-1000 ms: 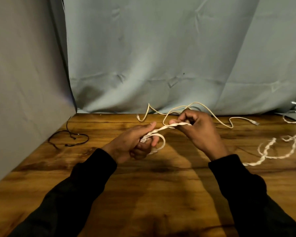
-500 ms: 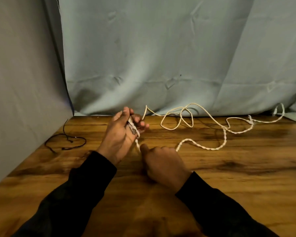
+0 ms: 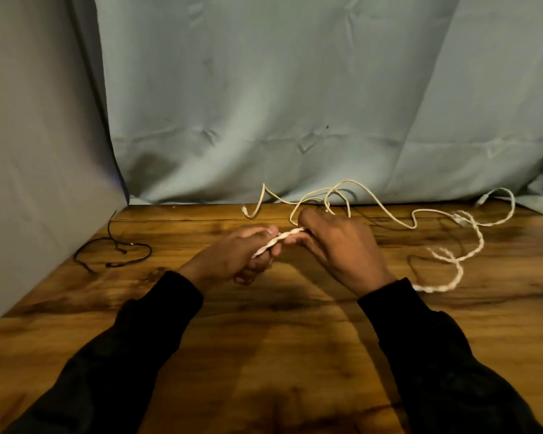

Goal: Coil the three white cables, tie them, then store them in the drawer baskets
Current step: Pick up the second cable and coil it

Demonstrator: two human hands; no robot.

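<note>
A twisted white cable [image 3: 282, 239] runs taut between my two hands above the wooden table [image 3: 264, 339]. My left hand [image 3: 235, 258] is closed around its wound end. My right hand [image 3: 339, 245] pinches the cable a short way to the right. From under my right wrist the twisted cable [image 3: 458, 274] trails right across the table in loose curves. A smooth white cable [image 3: 370, 195] lies in loops behind my hands near the curtain. No drawer or basket is in view.
A thin black cord [image 3: 116, 252] lies in a loop at the table's left, by the grey side wall [image 3: 38, 151]. A pale blue curtain [image 3: 295, 104] hangs along the table's back edge.
My right hand rose from the table near me and now grips the cable next to my left hand. My left hand turned and lowered. The loose twisted cable slid toward the right.
</note>
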